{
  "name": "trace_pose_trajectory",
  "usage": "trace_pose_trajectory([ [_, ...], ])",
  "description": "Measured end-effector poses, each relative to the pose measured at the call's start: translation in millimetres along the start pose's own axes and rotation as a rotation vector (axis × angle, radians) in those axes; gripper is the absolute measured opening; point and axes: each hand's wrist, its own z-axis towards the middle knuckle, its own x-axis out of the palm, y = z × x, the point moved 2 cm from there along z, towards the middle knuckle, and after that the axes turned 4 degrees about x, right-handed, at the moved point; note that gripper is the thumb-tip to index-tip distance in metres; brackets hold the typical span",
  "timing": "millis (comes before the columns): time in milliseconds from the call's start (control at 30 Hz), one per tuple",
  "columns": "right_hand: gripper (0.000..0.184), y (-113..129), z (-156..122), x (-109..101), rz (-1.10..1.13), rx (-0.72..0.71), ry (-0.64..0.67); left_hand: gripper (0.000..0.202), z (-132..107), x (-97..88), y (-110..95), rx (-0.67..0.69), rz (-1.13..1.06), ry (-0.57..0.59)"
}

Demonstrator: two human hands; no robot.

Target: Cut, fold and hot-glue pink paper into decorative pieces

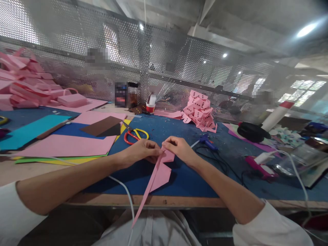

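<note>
A folded pink paper piece [161, 172] with a long pointed tail hangs over the near edge of the blue-topped table [194, 184]. My left hand [143, 151] pinches its upper end from the left, fingers closed. Just to the right, my right hand [179, 147] pinches the same upper end, fingers closed on the paper. Both hands meet above the blue surface, a little in front of the red-and-yellow scissors [134, 135].
Pink, teal, brown and yellow sheets [69, 145] lie at left, with stacked pink boxes [28, 85] behind. A pile of punched pink pieces [200, 111], a blue glue gun [208, 141], a pink tool [260, 167], cables, jars [126, 95] and a perforated metal screen stand beyond.
</note>
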Motion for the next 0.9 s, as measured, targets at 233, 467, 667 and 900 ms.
trace_pose_trajectory([
  [233, 0.02, -0.1, 1.4, -2.1, -0.027, 0.0, -0.024, 0.028, 1.4, 1.5, 0.5, -0.005, -0.019, -0.012],
  [467, 0.024, -3.9, 2.2, -1.7, -0.028, -0.033, -0.092, 0.028, 2.1, 3.4, -4.0, 0.116, 0.024, -0.118],
  [667, 0.025, -5.1, 2.2, -0.8, -0.05, -0.044, -0.121, 0.025, 3.3, -0.5, 1.9, 0.103, 0.074, -0.152],
  [900, 0.026, -3.7, 1.0, 0.7, -0.063, -0.04, -0.133, 0.026, 3.3, 1.2, 0.1, 0.041, 0.059, -0.201],
])
